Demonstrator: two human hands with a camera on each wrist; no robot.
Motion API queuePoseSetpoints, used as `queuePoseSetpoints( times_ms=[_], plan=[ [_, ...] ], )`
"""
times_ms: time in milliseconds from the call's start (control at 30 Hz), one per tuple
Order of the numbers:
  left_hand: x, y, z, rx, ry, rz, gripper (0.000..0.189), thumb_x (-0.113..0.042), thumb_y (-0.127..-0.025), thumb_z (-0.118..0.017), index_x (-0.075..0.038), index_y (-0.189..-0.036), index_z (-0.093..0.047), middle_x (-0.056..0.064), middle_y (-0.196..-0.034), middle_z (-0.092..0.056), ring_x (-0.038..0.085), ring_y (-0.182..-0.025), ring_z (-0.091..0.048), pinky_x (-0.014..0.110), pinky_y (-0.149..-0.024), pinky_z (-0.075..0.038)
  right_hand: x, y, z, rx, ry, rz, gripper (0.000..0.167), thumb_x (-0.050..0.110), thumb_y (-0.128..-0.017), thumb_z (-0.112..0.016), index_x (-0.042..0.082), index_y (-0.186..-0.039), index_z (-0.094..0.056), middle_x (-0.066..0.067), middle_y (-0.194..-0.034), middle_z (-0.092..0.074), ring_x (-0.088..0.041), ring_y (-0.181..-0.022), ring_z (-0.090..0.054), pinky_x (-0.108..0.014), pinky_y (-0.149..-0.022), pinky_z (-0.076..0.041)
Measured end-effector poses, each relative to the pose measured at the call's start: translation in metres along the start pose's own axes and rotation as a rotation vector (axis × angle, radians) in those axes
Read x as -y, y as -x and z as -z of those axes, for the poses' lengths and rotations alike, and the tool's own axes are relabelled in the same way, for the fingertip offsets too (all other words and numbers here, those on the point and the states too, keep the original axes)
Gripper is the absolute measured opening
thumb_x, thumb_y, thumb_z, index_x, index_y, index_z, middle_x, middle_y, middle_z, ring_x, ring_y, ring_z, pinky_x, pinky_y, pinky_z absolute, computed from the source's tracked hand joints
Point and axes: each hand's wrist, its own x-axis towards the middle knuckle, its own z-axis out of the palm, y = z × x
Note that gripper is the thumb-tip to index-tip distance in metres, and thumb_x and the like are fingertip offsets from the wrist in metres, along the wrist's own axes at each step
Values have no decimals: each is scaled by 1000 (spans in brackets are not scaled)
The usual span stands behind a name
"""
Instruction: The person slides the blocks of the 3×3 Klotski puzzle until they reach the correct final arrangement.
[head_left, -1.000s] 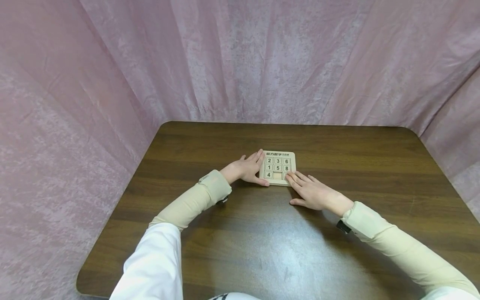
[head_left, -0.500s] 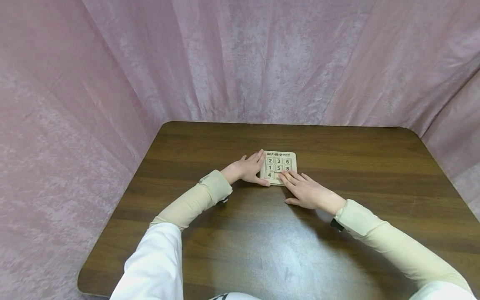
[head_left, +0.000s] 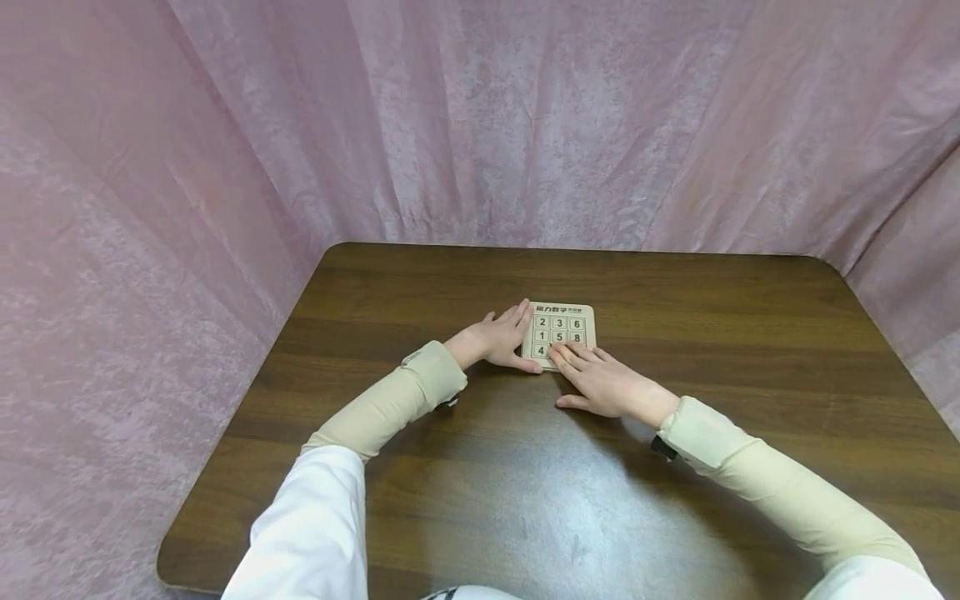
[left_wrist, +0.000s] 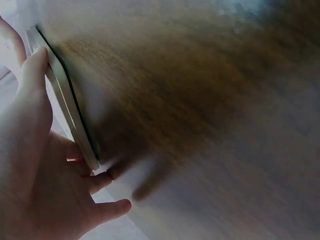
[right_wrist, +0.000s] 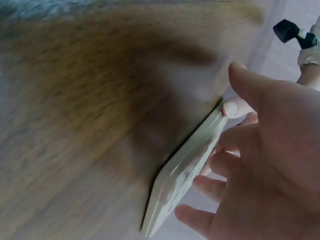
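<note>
A pale wooden number slide puzzle (head_left: 559, 323) lies flat on the brown table. Its top row reads 2, 3, 6 and its middle row 1, 5, 8; a 4 tile (head_left: 541, 350) sits at lower left. My left hand (head_left: 495, 337) rests spread along the puzzle's left side, thumb at the near edge and fingers toward the far corner. From the right, my right hand (head_left: 606, 382) reaches over the bottom row with fairly straight fingers. Its fingertips touch the row beside the 4 and hide the rest of it. The wrist view shows the puzzle's edge (right_wrist: 192, 145) beside my right fingers.
The wood-grain table (head_left: 465, 483) extends around the puzzle, with light glare on its near part. Pink velvet curtains (head_left: 525, 125) hang behind the far edge and at both sides.
My right hand has slid left along the bottom row, from the right end to beside the 4. The gap seen there earlier is now covered by fingers. My left hand stays in place.
</note>
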Motion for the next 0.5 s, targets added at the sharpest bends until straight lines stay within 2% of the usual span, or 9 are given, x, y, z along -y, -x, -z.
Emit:
queuePoseSetpoints(
  times_ms=[300, 500],
  plan=[
    [-1, -1, 1, 2, -6, 2, 117, -78, -84, -45, -4, -154, 13, 13, -162, 16, 25, -152, -1, 53, -119, -16, 4, -6, 1, 2, -8, -7, 75, 43, -96, -56, -3, -149, -31, -22, -154, -33, -44, -143, -28, -59, -111, -29],
    [1, -1, 0, 1, -15, 0, 117, -78, -83, -45, -5, -154, 14, 13, -162, 16, 25, -152, -1, 53, -119, -17, 4, -11, -1, 32, -3, -14, 74, 45, -97, -53, 0, -151, -29, -17, -157, -30, -41, -145, -25, -58, -113, -26]
  ],
)
